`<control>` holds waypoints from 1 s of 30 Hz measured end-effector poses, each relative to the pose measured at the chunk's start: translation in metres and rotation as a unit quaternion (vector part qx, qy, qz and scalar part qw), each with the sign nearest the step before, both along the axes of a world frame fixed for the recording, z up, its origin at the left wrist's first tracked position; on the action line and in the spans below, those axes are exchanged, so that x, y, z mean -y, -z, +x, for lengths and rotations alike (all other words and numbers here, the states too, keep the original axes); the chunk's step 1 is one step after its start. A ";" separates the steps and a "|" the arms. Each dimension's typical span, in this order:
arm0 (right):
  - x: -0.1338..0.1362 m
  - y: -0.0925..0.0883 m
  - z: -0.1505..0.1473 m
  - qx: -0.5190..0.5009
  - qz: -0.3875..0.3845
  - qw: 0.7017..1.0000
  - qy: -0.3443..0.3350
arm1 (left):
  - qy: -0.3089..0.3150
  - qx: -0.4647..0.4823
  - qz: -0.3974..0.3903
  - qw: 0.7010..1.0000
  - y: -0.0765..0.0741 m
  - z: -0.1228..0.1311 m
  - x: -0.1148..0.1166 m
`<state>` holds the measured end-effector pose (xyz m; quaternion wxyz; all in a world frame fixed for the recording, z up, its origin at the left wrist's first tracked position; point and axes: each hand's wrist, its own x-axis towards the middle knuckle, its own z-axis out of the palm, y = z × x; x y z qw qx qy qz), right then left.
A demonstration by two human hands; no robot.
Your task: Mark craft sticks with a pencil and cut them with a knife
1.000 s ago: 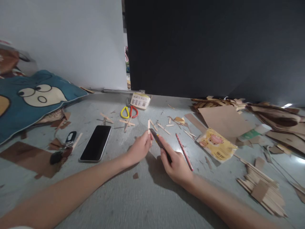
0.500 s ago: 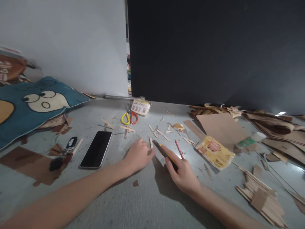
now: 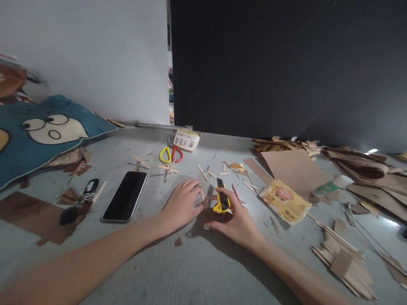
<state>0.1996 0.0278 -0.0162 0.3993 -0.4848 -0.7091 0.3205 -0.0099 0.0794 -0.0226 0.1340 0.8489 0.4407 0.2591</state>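
Observation:
My left hand (image 3: 182,203) rests on the table, its thumb and fingertips closed about a short wooden craft stick (image 3: 202,194). Close on its right, my right hand (image 3: 240,220) holds a yellow and black utility knife (image 3: 223,199) along the fingers, with the thumb apart from it. The knife now stands tilted up, its yellow end toward me. Just behind the right hand lies a red patterned stick (image 3: 235,192), partly hidden by the fingers. Beyond both hands, several cut craft-stick pieces (image 3: 202,172) lie scattered.
To the left are a phone (image 3: 125,197), keys (image 3: 78,205), brown cardboard (image 3: 34,216) and a blue cushion (image 3: 63,127). Scissors (image 3: 171,153) lie farther back. On the right are a yellow packet (image 3: 284,201), a glue bottle (image 3: 332,186) and a pile of craft sticks (image 3: 345,258).
My right hand has turned the utility knife from pointing at the stick to a raised, tilted hold, and its thumb has come off the knife. The left hand stays at the craft stick.

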 end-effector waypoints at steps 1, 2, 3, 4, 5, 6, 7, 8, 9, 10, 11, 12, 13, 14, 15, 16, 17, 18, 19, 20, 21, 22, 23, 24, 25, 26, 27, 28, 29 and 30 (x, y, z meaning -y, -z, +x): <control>-0.001 0.000 0.001 0.000 0.022 1.000 0.014 | 0.008 0.000 -0.007 1.000 0.000 0.002 0.002; -0.001 0.000 0.002 0.003 0.053 0.998 0.029 | 0.015 0.000 -0.014 1.000 -0.001 0.003 0.004; -0.002 0.000 0.004 0.010 0.088 0.995 0.043 | 0.020 -0.002 -0.020 1.000 -0.002 0.005 0.007; -0.002 0.000 0.006 0.018 0.122 0.991 0.057 | 0.024 -0.005 -0.023 0.999 -0.003 0.006 0.009; -0.002 -0.001 0.008 0.028 0.147 0.986 0.070 | 0.027 -0.010 -0.025 0.999 -0.003 0.007 0.010; -0.001 -0.002 0.010 0.036 0.161 0.983 0.084 | 0.030 -0.017 -0.025 0.999 -0.003 0.008 0.011; -0.001 -0.003 0.011 0.040 0.165 0.981 0.095 | 0.032 -0.023 -0.024 0.999 -0.003 0.008 0.012; -0.001 -0.004 0.012 0.043 0.161 0.981 0.101 | 0.032 -0.028 -0.022 0.999 -0.002 0.009 0.013; -0.001 -0.004 0.012 0.044 0.153 0.982 0.100 | 0.031 -0.030 -0.019 0.999 -0.002 0.009 0.013; -0.001 -0.004 0.011 0.043 0.145 0.984 0.093 | 0.028 -0.029 -0.016 0.999 -0.001 0.009 0.013; -0.002 -0.004 0.009 0.043 0.140 0.986 0.084 | 0.025 -0.024 -0.013 0.999 0.000 0.009 0.013; -0.002 -0.003 0.008 0.041 0.140 0.987 0.075 | 0.022 -0.019 -0.011 1.000 0.000 0.008 0.013; -0.003 -0.002 0.006 0.038 0.146 0.986 0.071 | 0.020 -0.015 -0.010 1.000 0.000 0.008 0.014; -0.003 -0.001 0.005 0.035 0.156 0.984 0.074 | 0.021 -0.013 -0.010 1.000 0.000 0.008 0.014; -0.003 0.000 0.003 0.033 0.164 0.982 0.082 | 0.022 -0.012 -0.011 1.000 0.000 0.009 0.014; -0.004 0.001 0.002 0.034 0.168 0.981 0.092 | 0.023 -0.013 -0.012 1.000 -0.001 0.009 0.015; -0.004 0.001 0.002 0.036 0.165 0.980 0.104 | 0.023 -0.014 -0.012 1.000 -0.002 0.009 0.015; -0.005 0.002 0.002 0.036 0.156 0.980 0.115 | 0.022 -0.016 -0.012 1.000 -0.003 0.009 0.015; -0.005 0.001 0.003 0.035 0.142 0.982 0.121 | 0.020 -0.017 -0.012 1.000 -0.003 0.009 0.015; -0.007 0.001 0.005 0.033 0.128 0.984 0.119 | 0.017 -0.018 -0.011 1.000 -0.003 0.009 0.015; -0.009 0.001 0.007 0.032 0.119 0.986 0.112 | 0.016 -0.018 -0.010 1.000 -0.004 0.009 0.015; -0.011 0.001 0.010 0.034 0.115 0.988 0.100 | 0.017 -0.018 -0.008 1.000 -0.004 0.009 0.015; -0.014 0.001 0.013 0.038 0.114 0.989 0.085 | 0.021 -0.018 -0.006 1.000 -0.003 0.009 0.014; -0.017 0.001 0.015 0.044 0.117 0.989 0.072 | 0.025 -0.019 -0.003 0.999 -0.003 0.008 0.014; -0.020 0.001 0.018 0.048 0.121 0.989 0.067 | 0.029 -0.021 0.000 0.999 -0.003 0.008 0.013; -0.023 0.002 0.019 0.047 0.115 0.990 0.070 | 0.031 -0.025 0.004 0.999 -0.002 0.007 0.013; -0.025 0.002 0.019 0.042 0.106 0.990 0.083 | 0.031 -0.031 0.006 0.999 -0.002 0.007 0.013; -0.026 0.002 0.018 0.038 0.095 0.990 0.099 | 0.029 -0.037 0.007 0.999 -0.002 0.007 0.013; -0.026 0.002 0.017 0.035 0.087 0.989 0.113 | 0.026 -0.042 0.007 0.999 -0.003 0.007 0.013; -0.025 0.002 0.014 0.035 0.086 0.988 0.121 | 0.025 -0.044 0.006 0.999 -0.003 0.007 0.013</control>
